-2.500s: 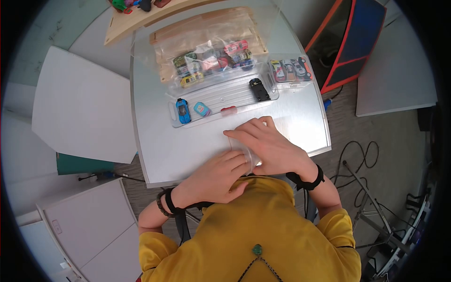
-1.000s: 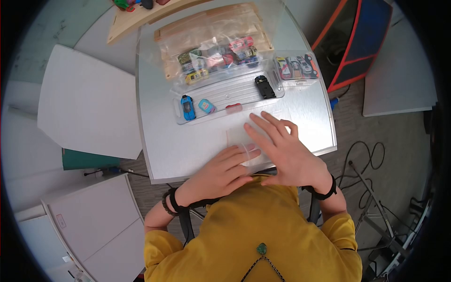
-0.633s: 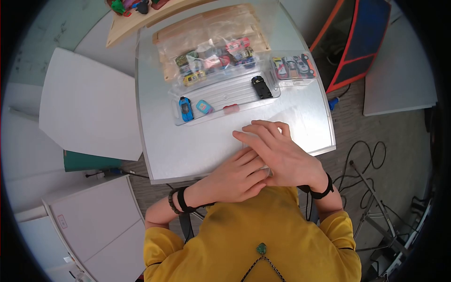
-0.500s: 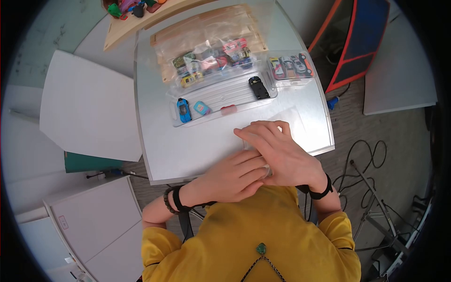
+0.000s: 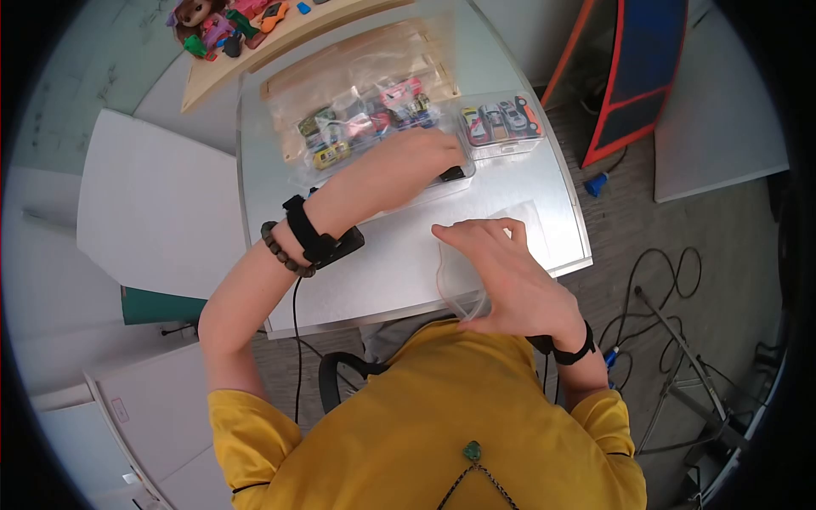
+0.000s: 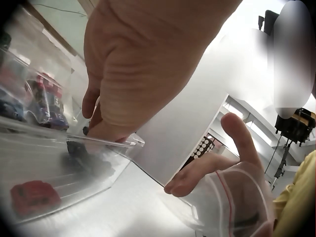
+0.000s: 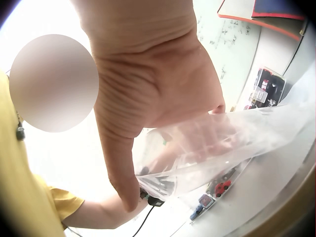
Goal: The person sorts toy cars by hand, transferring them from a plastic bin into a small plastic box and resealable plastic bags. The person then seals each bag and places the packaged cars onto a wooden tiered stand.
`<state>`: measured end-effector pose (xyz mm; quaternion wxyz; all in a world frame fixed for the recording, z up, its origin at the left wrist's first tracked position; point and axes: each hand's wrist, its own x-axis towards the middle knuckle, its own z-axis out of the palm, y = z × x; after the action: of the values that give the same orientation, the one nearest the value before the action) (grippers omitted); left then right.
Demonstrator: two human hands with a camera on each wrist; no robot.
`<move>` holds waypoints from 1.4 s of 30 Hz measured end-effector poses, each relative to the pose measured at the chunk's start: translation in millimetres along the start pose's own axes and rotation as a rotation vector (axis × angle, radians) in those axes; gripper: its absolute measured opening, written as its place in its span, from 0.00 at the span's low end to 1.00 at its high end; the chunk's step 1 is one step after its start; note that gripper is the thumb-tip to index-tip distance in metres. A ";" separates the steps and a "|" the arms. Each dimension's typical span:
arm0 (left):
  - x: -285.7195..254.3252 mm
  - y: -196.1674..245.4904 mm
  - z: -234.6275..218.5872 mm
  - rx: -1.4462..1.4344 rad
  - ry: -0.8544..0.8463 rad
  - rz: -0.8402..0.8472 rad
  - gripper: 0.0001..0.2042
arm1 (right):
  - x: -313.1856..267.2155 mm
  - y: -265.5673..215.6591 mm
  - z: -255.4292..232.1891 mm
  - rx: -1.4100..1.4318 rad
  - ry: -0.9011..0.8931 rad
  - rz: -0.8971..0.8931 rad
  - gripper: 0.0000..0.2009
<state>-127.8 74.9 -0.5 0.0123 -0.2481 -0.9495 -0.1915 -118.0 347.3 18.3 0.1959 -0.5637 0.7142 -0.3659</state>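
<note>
My left hand (image 5: 408,166) reaches down into the clear plastic tray (image 6: 113,186), its fingers bent at the black toy car (image 5: 452,174). Most of that car is hidden under the hand. In the left wrist view a red toy car (image 6: 34,197) shows through the tray wall. Near the table's front edge, my right hand (image 5: 518,285) has thumb and fingers spread wide apart. A clear zip bag (image 7: 207,148) drapes over its fingers, with the bag's mouth around them. Part of the bag lies under the palm in the head view.
Behind the tray lies a large clear bag of toy cars (image 5: 331,153). A lidded clear box of cars (image 5: 501,123) stands at the right. Further back is a wooden shelf (image 5: 297,38) with small toys. A cable (image 5: 297,357) hangs from my left wrist.
My left hand has left the zip bag and moved forward over the tray to the black toy car. The right hand stays at the bag, with thumb and fingers spread. The head view has shifted.
</note>
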 end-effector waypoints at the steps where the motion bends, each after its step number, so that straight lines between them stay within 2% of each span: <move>1: 3.3 -3.3 3.0 0.001 -0.002 0.004 0.17 | -2.6 0.2 0.4 0.000 0.004 0.002 0.57; 3: 8.0 -9.1 6.9 -0.009 -0.082 -0.020 0.18 | -5.9 1.3 1.2 -0.012 0.017 0.010 0.57; 10: 5.1 -16.5 9.7 0.125 -0.151 -0.002 0.17 | -6.6 1.1 -3.7 -0.021 0.025 0.001 0.57; 12: 3.7 -15.3 7.7 0.129 -0.173 -0.120 0.17 | -6.1 2.2 -3.8 -0.038 0.048 -0.002 0.57; 13: 1.1 -12.9 3.8 0.130 -0.172 -0.122 0.17 | -5.7 2.5 -4.5 -0.037 0.047 -0.004 0.57; 15: -9.1 -0.9 -12.4 0.022 0.025 -0.249 0.16 | -5.3 3.0 -6.3 -0.054 0.057 0.024 0.57; 16: -15.0 9.8 -24.3 0.022 0.024 -0.250 0.16 | -5.1 3.9 -7.6 -0.052 0.057 0.024 0.57; 18: -31.5 36.8 -47.5 -0.278 0.089 -0.392 0.15 | -4.3 6.4 -10.7 -0.068 0.088 0.038 0.57; 19: -43.6 47.2 -51.2 -0.279 0.088 -0.395 0.15 | -3.4 7.4 -11.8 -0.064 0.086 0.038 0.57; 20: -57.3 58.2 -53.1 -0.422 0.023 -0.457 0.15 | -2.4 8.2 -12.7 -0.081 0.109 0.043 0.57; 21: -70.8 67.2 -52.6 -0.566 -0.042 -0.519 0.15 | -1.0 9.5 -13.2 -0.097 0.131 0.049 0.57; 22: -85.7 72.8 -45.8 -0.572 -0.044 -0.530 0.15 | 0.3 11.0 -12.9 -0.088 0.122 0.048 0.57; 24: -117.7 76.4 -22.0 -0.667 -0.151 -0.661 0.17 | 3.9 13.4 -10.7 -0.089 0.156 0.049 0.57; 25: -131.3 74.9 -13.0 -0.671 -0.152 -0.673 0.17 | 6.4 13.7 -8.5 -0.088 0.160 0.055 0.58; 27: -157.9 70.7 3.5 -0.640 -0.189 -0.800 0.17 | 10.7 13.8 -5.6 -0.082 0.139 0.056 0.58; 28: -170.6 69.2 11.1 -0.644 -0.184 -0.812 0.17 | 13.1 14.0 -4.9 -0.087 0.125 0.058 0.58; 30: -191.4 68.6 21.8 -0.866 0.041 -0.947 0.16 | 17.1 13.8 -2.9 -0.091 0.112 0.050 0.58; 31: -193.4 71.1 15.9 -0.868 0.054 -0.959 0.16 | 19.1 13.4 -1.7 -0.098 0.112 0.050 0.59; 33: -192.5 77.6 -0.1 -0.639 -0.046 -1.000 0.18 | 23.4 13.3 0.1 -0.102 0.092 0.053 0.59; 34: -196.9 80.1 2.0 -0.642 -0.035 -1.013 0.18 | 25.7 12.8 1.0 -0.111 0.086 0.068 0.59; 36: -203.9 86.2 9.2 -0.230 0.102 -0.857 0.22 | 29.0 9.9 3.8 -0.112 0.070 0.070 0.59; 37: -203.7 87.8 10.7 -0.233 0.107 -0.867 0.22 | 30.2 8.9 5.2 -0.116 0.068 0.082 0.60; 39: -202.0 89.6 12.1 -0.142 0.239 -0.729 0.21 | 32.0 8.2 7.6 -0.126 0.054 0.077 0.60; 42: -209.4 84.5 23.1 -0.185 0.229 -0.712 0.18 | 34.3 7.2 8.9 -0.139 0.036 0.077 0.60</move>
<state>97.7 53.6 -16.4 0.0286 0.1200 -0.9474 -0.2952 -126.5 312.7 11.7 0.1575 -0.5413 0.7625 -0.3176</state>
